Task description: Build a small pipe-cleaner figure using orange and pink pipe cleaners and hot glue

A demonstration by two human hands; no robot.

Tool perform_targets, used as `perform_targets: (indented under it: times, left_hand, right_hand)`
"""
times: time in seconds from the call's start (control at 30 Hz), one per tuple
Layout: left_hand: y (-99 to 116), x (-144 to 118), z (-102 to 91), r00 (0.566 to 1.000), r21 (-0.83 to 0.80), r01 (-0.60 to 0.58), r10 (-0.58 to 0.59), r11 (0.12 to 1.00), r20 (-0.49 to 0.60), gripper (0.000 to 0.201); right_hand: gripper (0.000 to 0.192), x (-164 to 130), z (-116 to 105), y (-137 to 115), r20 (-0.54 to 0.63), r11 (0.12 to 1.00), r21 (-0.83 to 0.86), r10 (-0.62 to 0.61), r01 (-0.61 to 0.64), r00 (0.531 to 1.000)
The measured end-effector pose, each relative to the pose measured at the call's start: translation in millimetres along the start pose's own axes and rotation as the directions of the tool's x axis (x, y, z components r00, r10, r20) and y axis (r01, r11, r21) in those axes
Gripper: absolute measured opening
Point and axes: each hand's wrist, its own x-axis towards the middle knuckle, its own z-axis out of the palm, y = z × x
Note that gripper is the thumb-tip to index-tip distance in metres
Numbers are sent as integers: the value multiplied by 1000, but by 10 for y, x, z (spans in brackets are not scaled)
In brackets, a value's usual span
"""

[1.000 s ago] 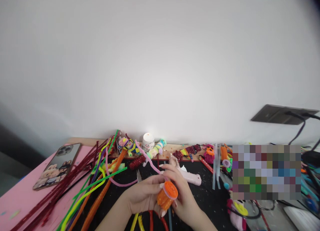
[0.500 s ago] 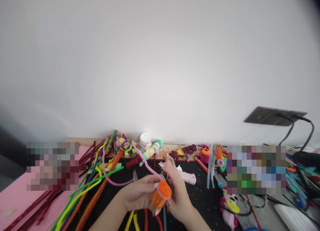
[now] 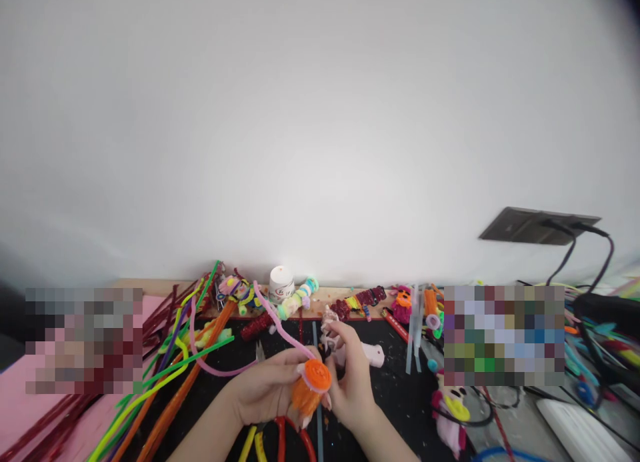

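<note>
Orange roll [image 3: 306, 398]: long axis leans, coiled end [image 3: 319, 375] up-right | left hand [image 3: 267, 387] clamps it | right hand [image 3: 353, 385] curls, grip unclear

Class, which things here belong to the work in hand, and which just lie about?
Belonging: orange fuzzy roll, held by the left hand; lilac fuzzy stem at its rim; perhaps the pale-pink plastic tool beside the right hand.
Apparently lying about: white tapered cup; dark-red glittery stems.

Curled left grip [image 3: 267, 387] beside right grip [image 3: 353, 387]
</note>
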Motion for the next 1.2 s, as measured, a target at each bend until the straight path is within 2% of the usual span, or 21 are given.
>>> perform_targets:
  times: [0.23, 0.5, 0.73, 1.03, 1.2]
  left_hand:
    - [10, -10, 41, 996, 23, -27, 29, 999, -84, 23]
    - [65, -33, 43, 994, 68, -26, 33, 997, -103, 22]
    - [68, -59, 11, 994, 110, -71, 79, 991, -74, 37]
    - [71, -52, 86, 948, 256, -115, 183, 960, -261, 29]
    - [120, -50, 149, 932, 335, -123, 224, 934, -285, 28]
  right_hand:
    - [51, -36, 11, 17, 71, 993, 4, -118, 118, 990]
    - [56, -79, 63, 61, 44, 998, 63, 16, -19, 999]
    - [55, -115, 81, 45, 11, 999, 42, -9, 9, 1000]
    - [50, -99, 105, 37, 18, 998, 54, -33, 32, 999]
    - [51, -62, 102, 13, 11, 996, 32, -83, 83, 996]
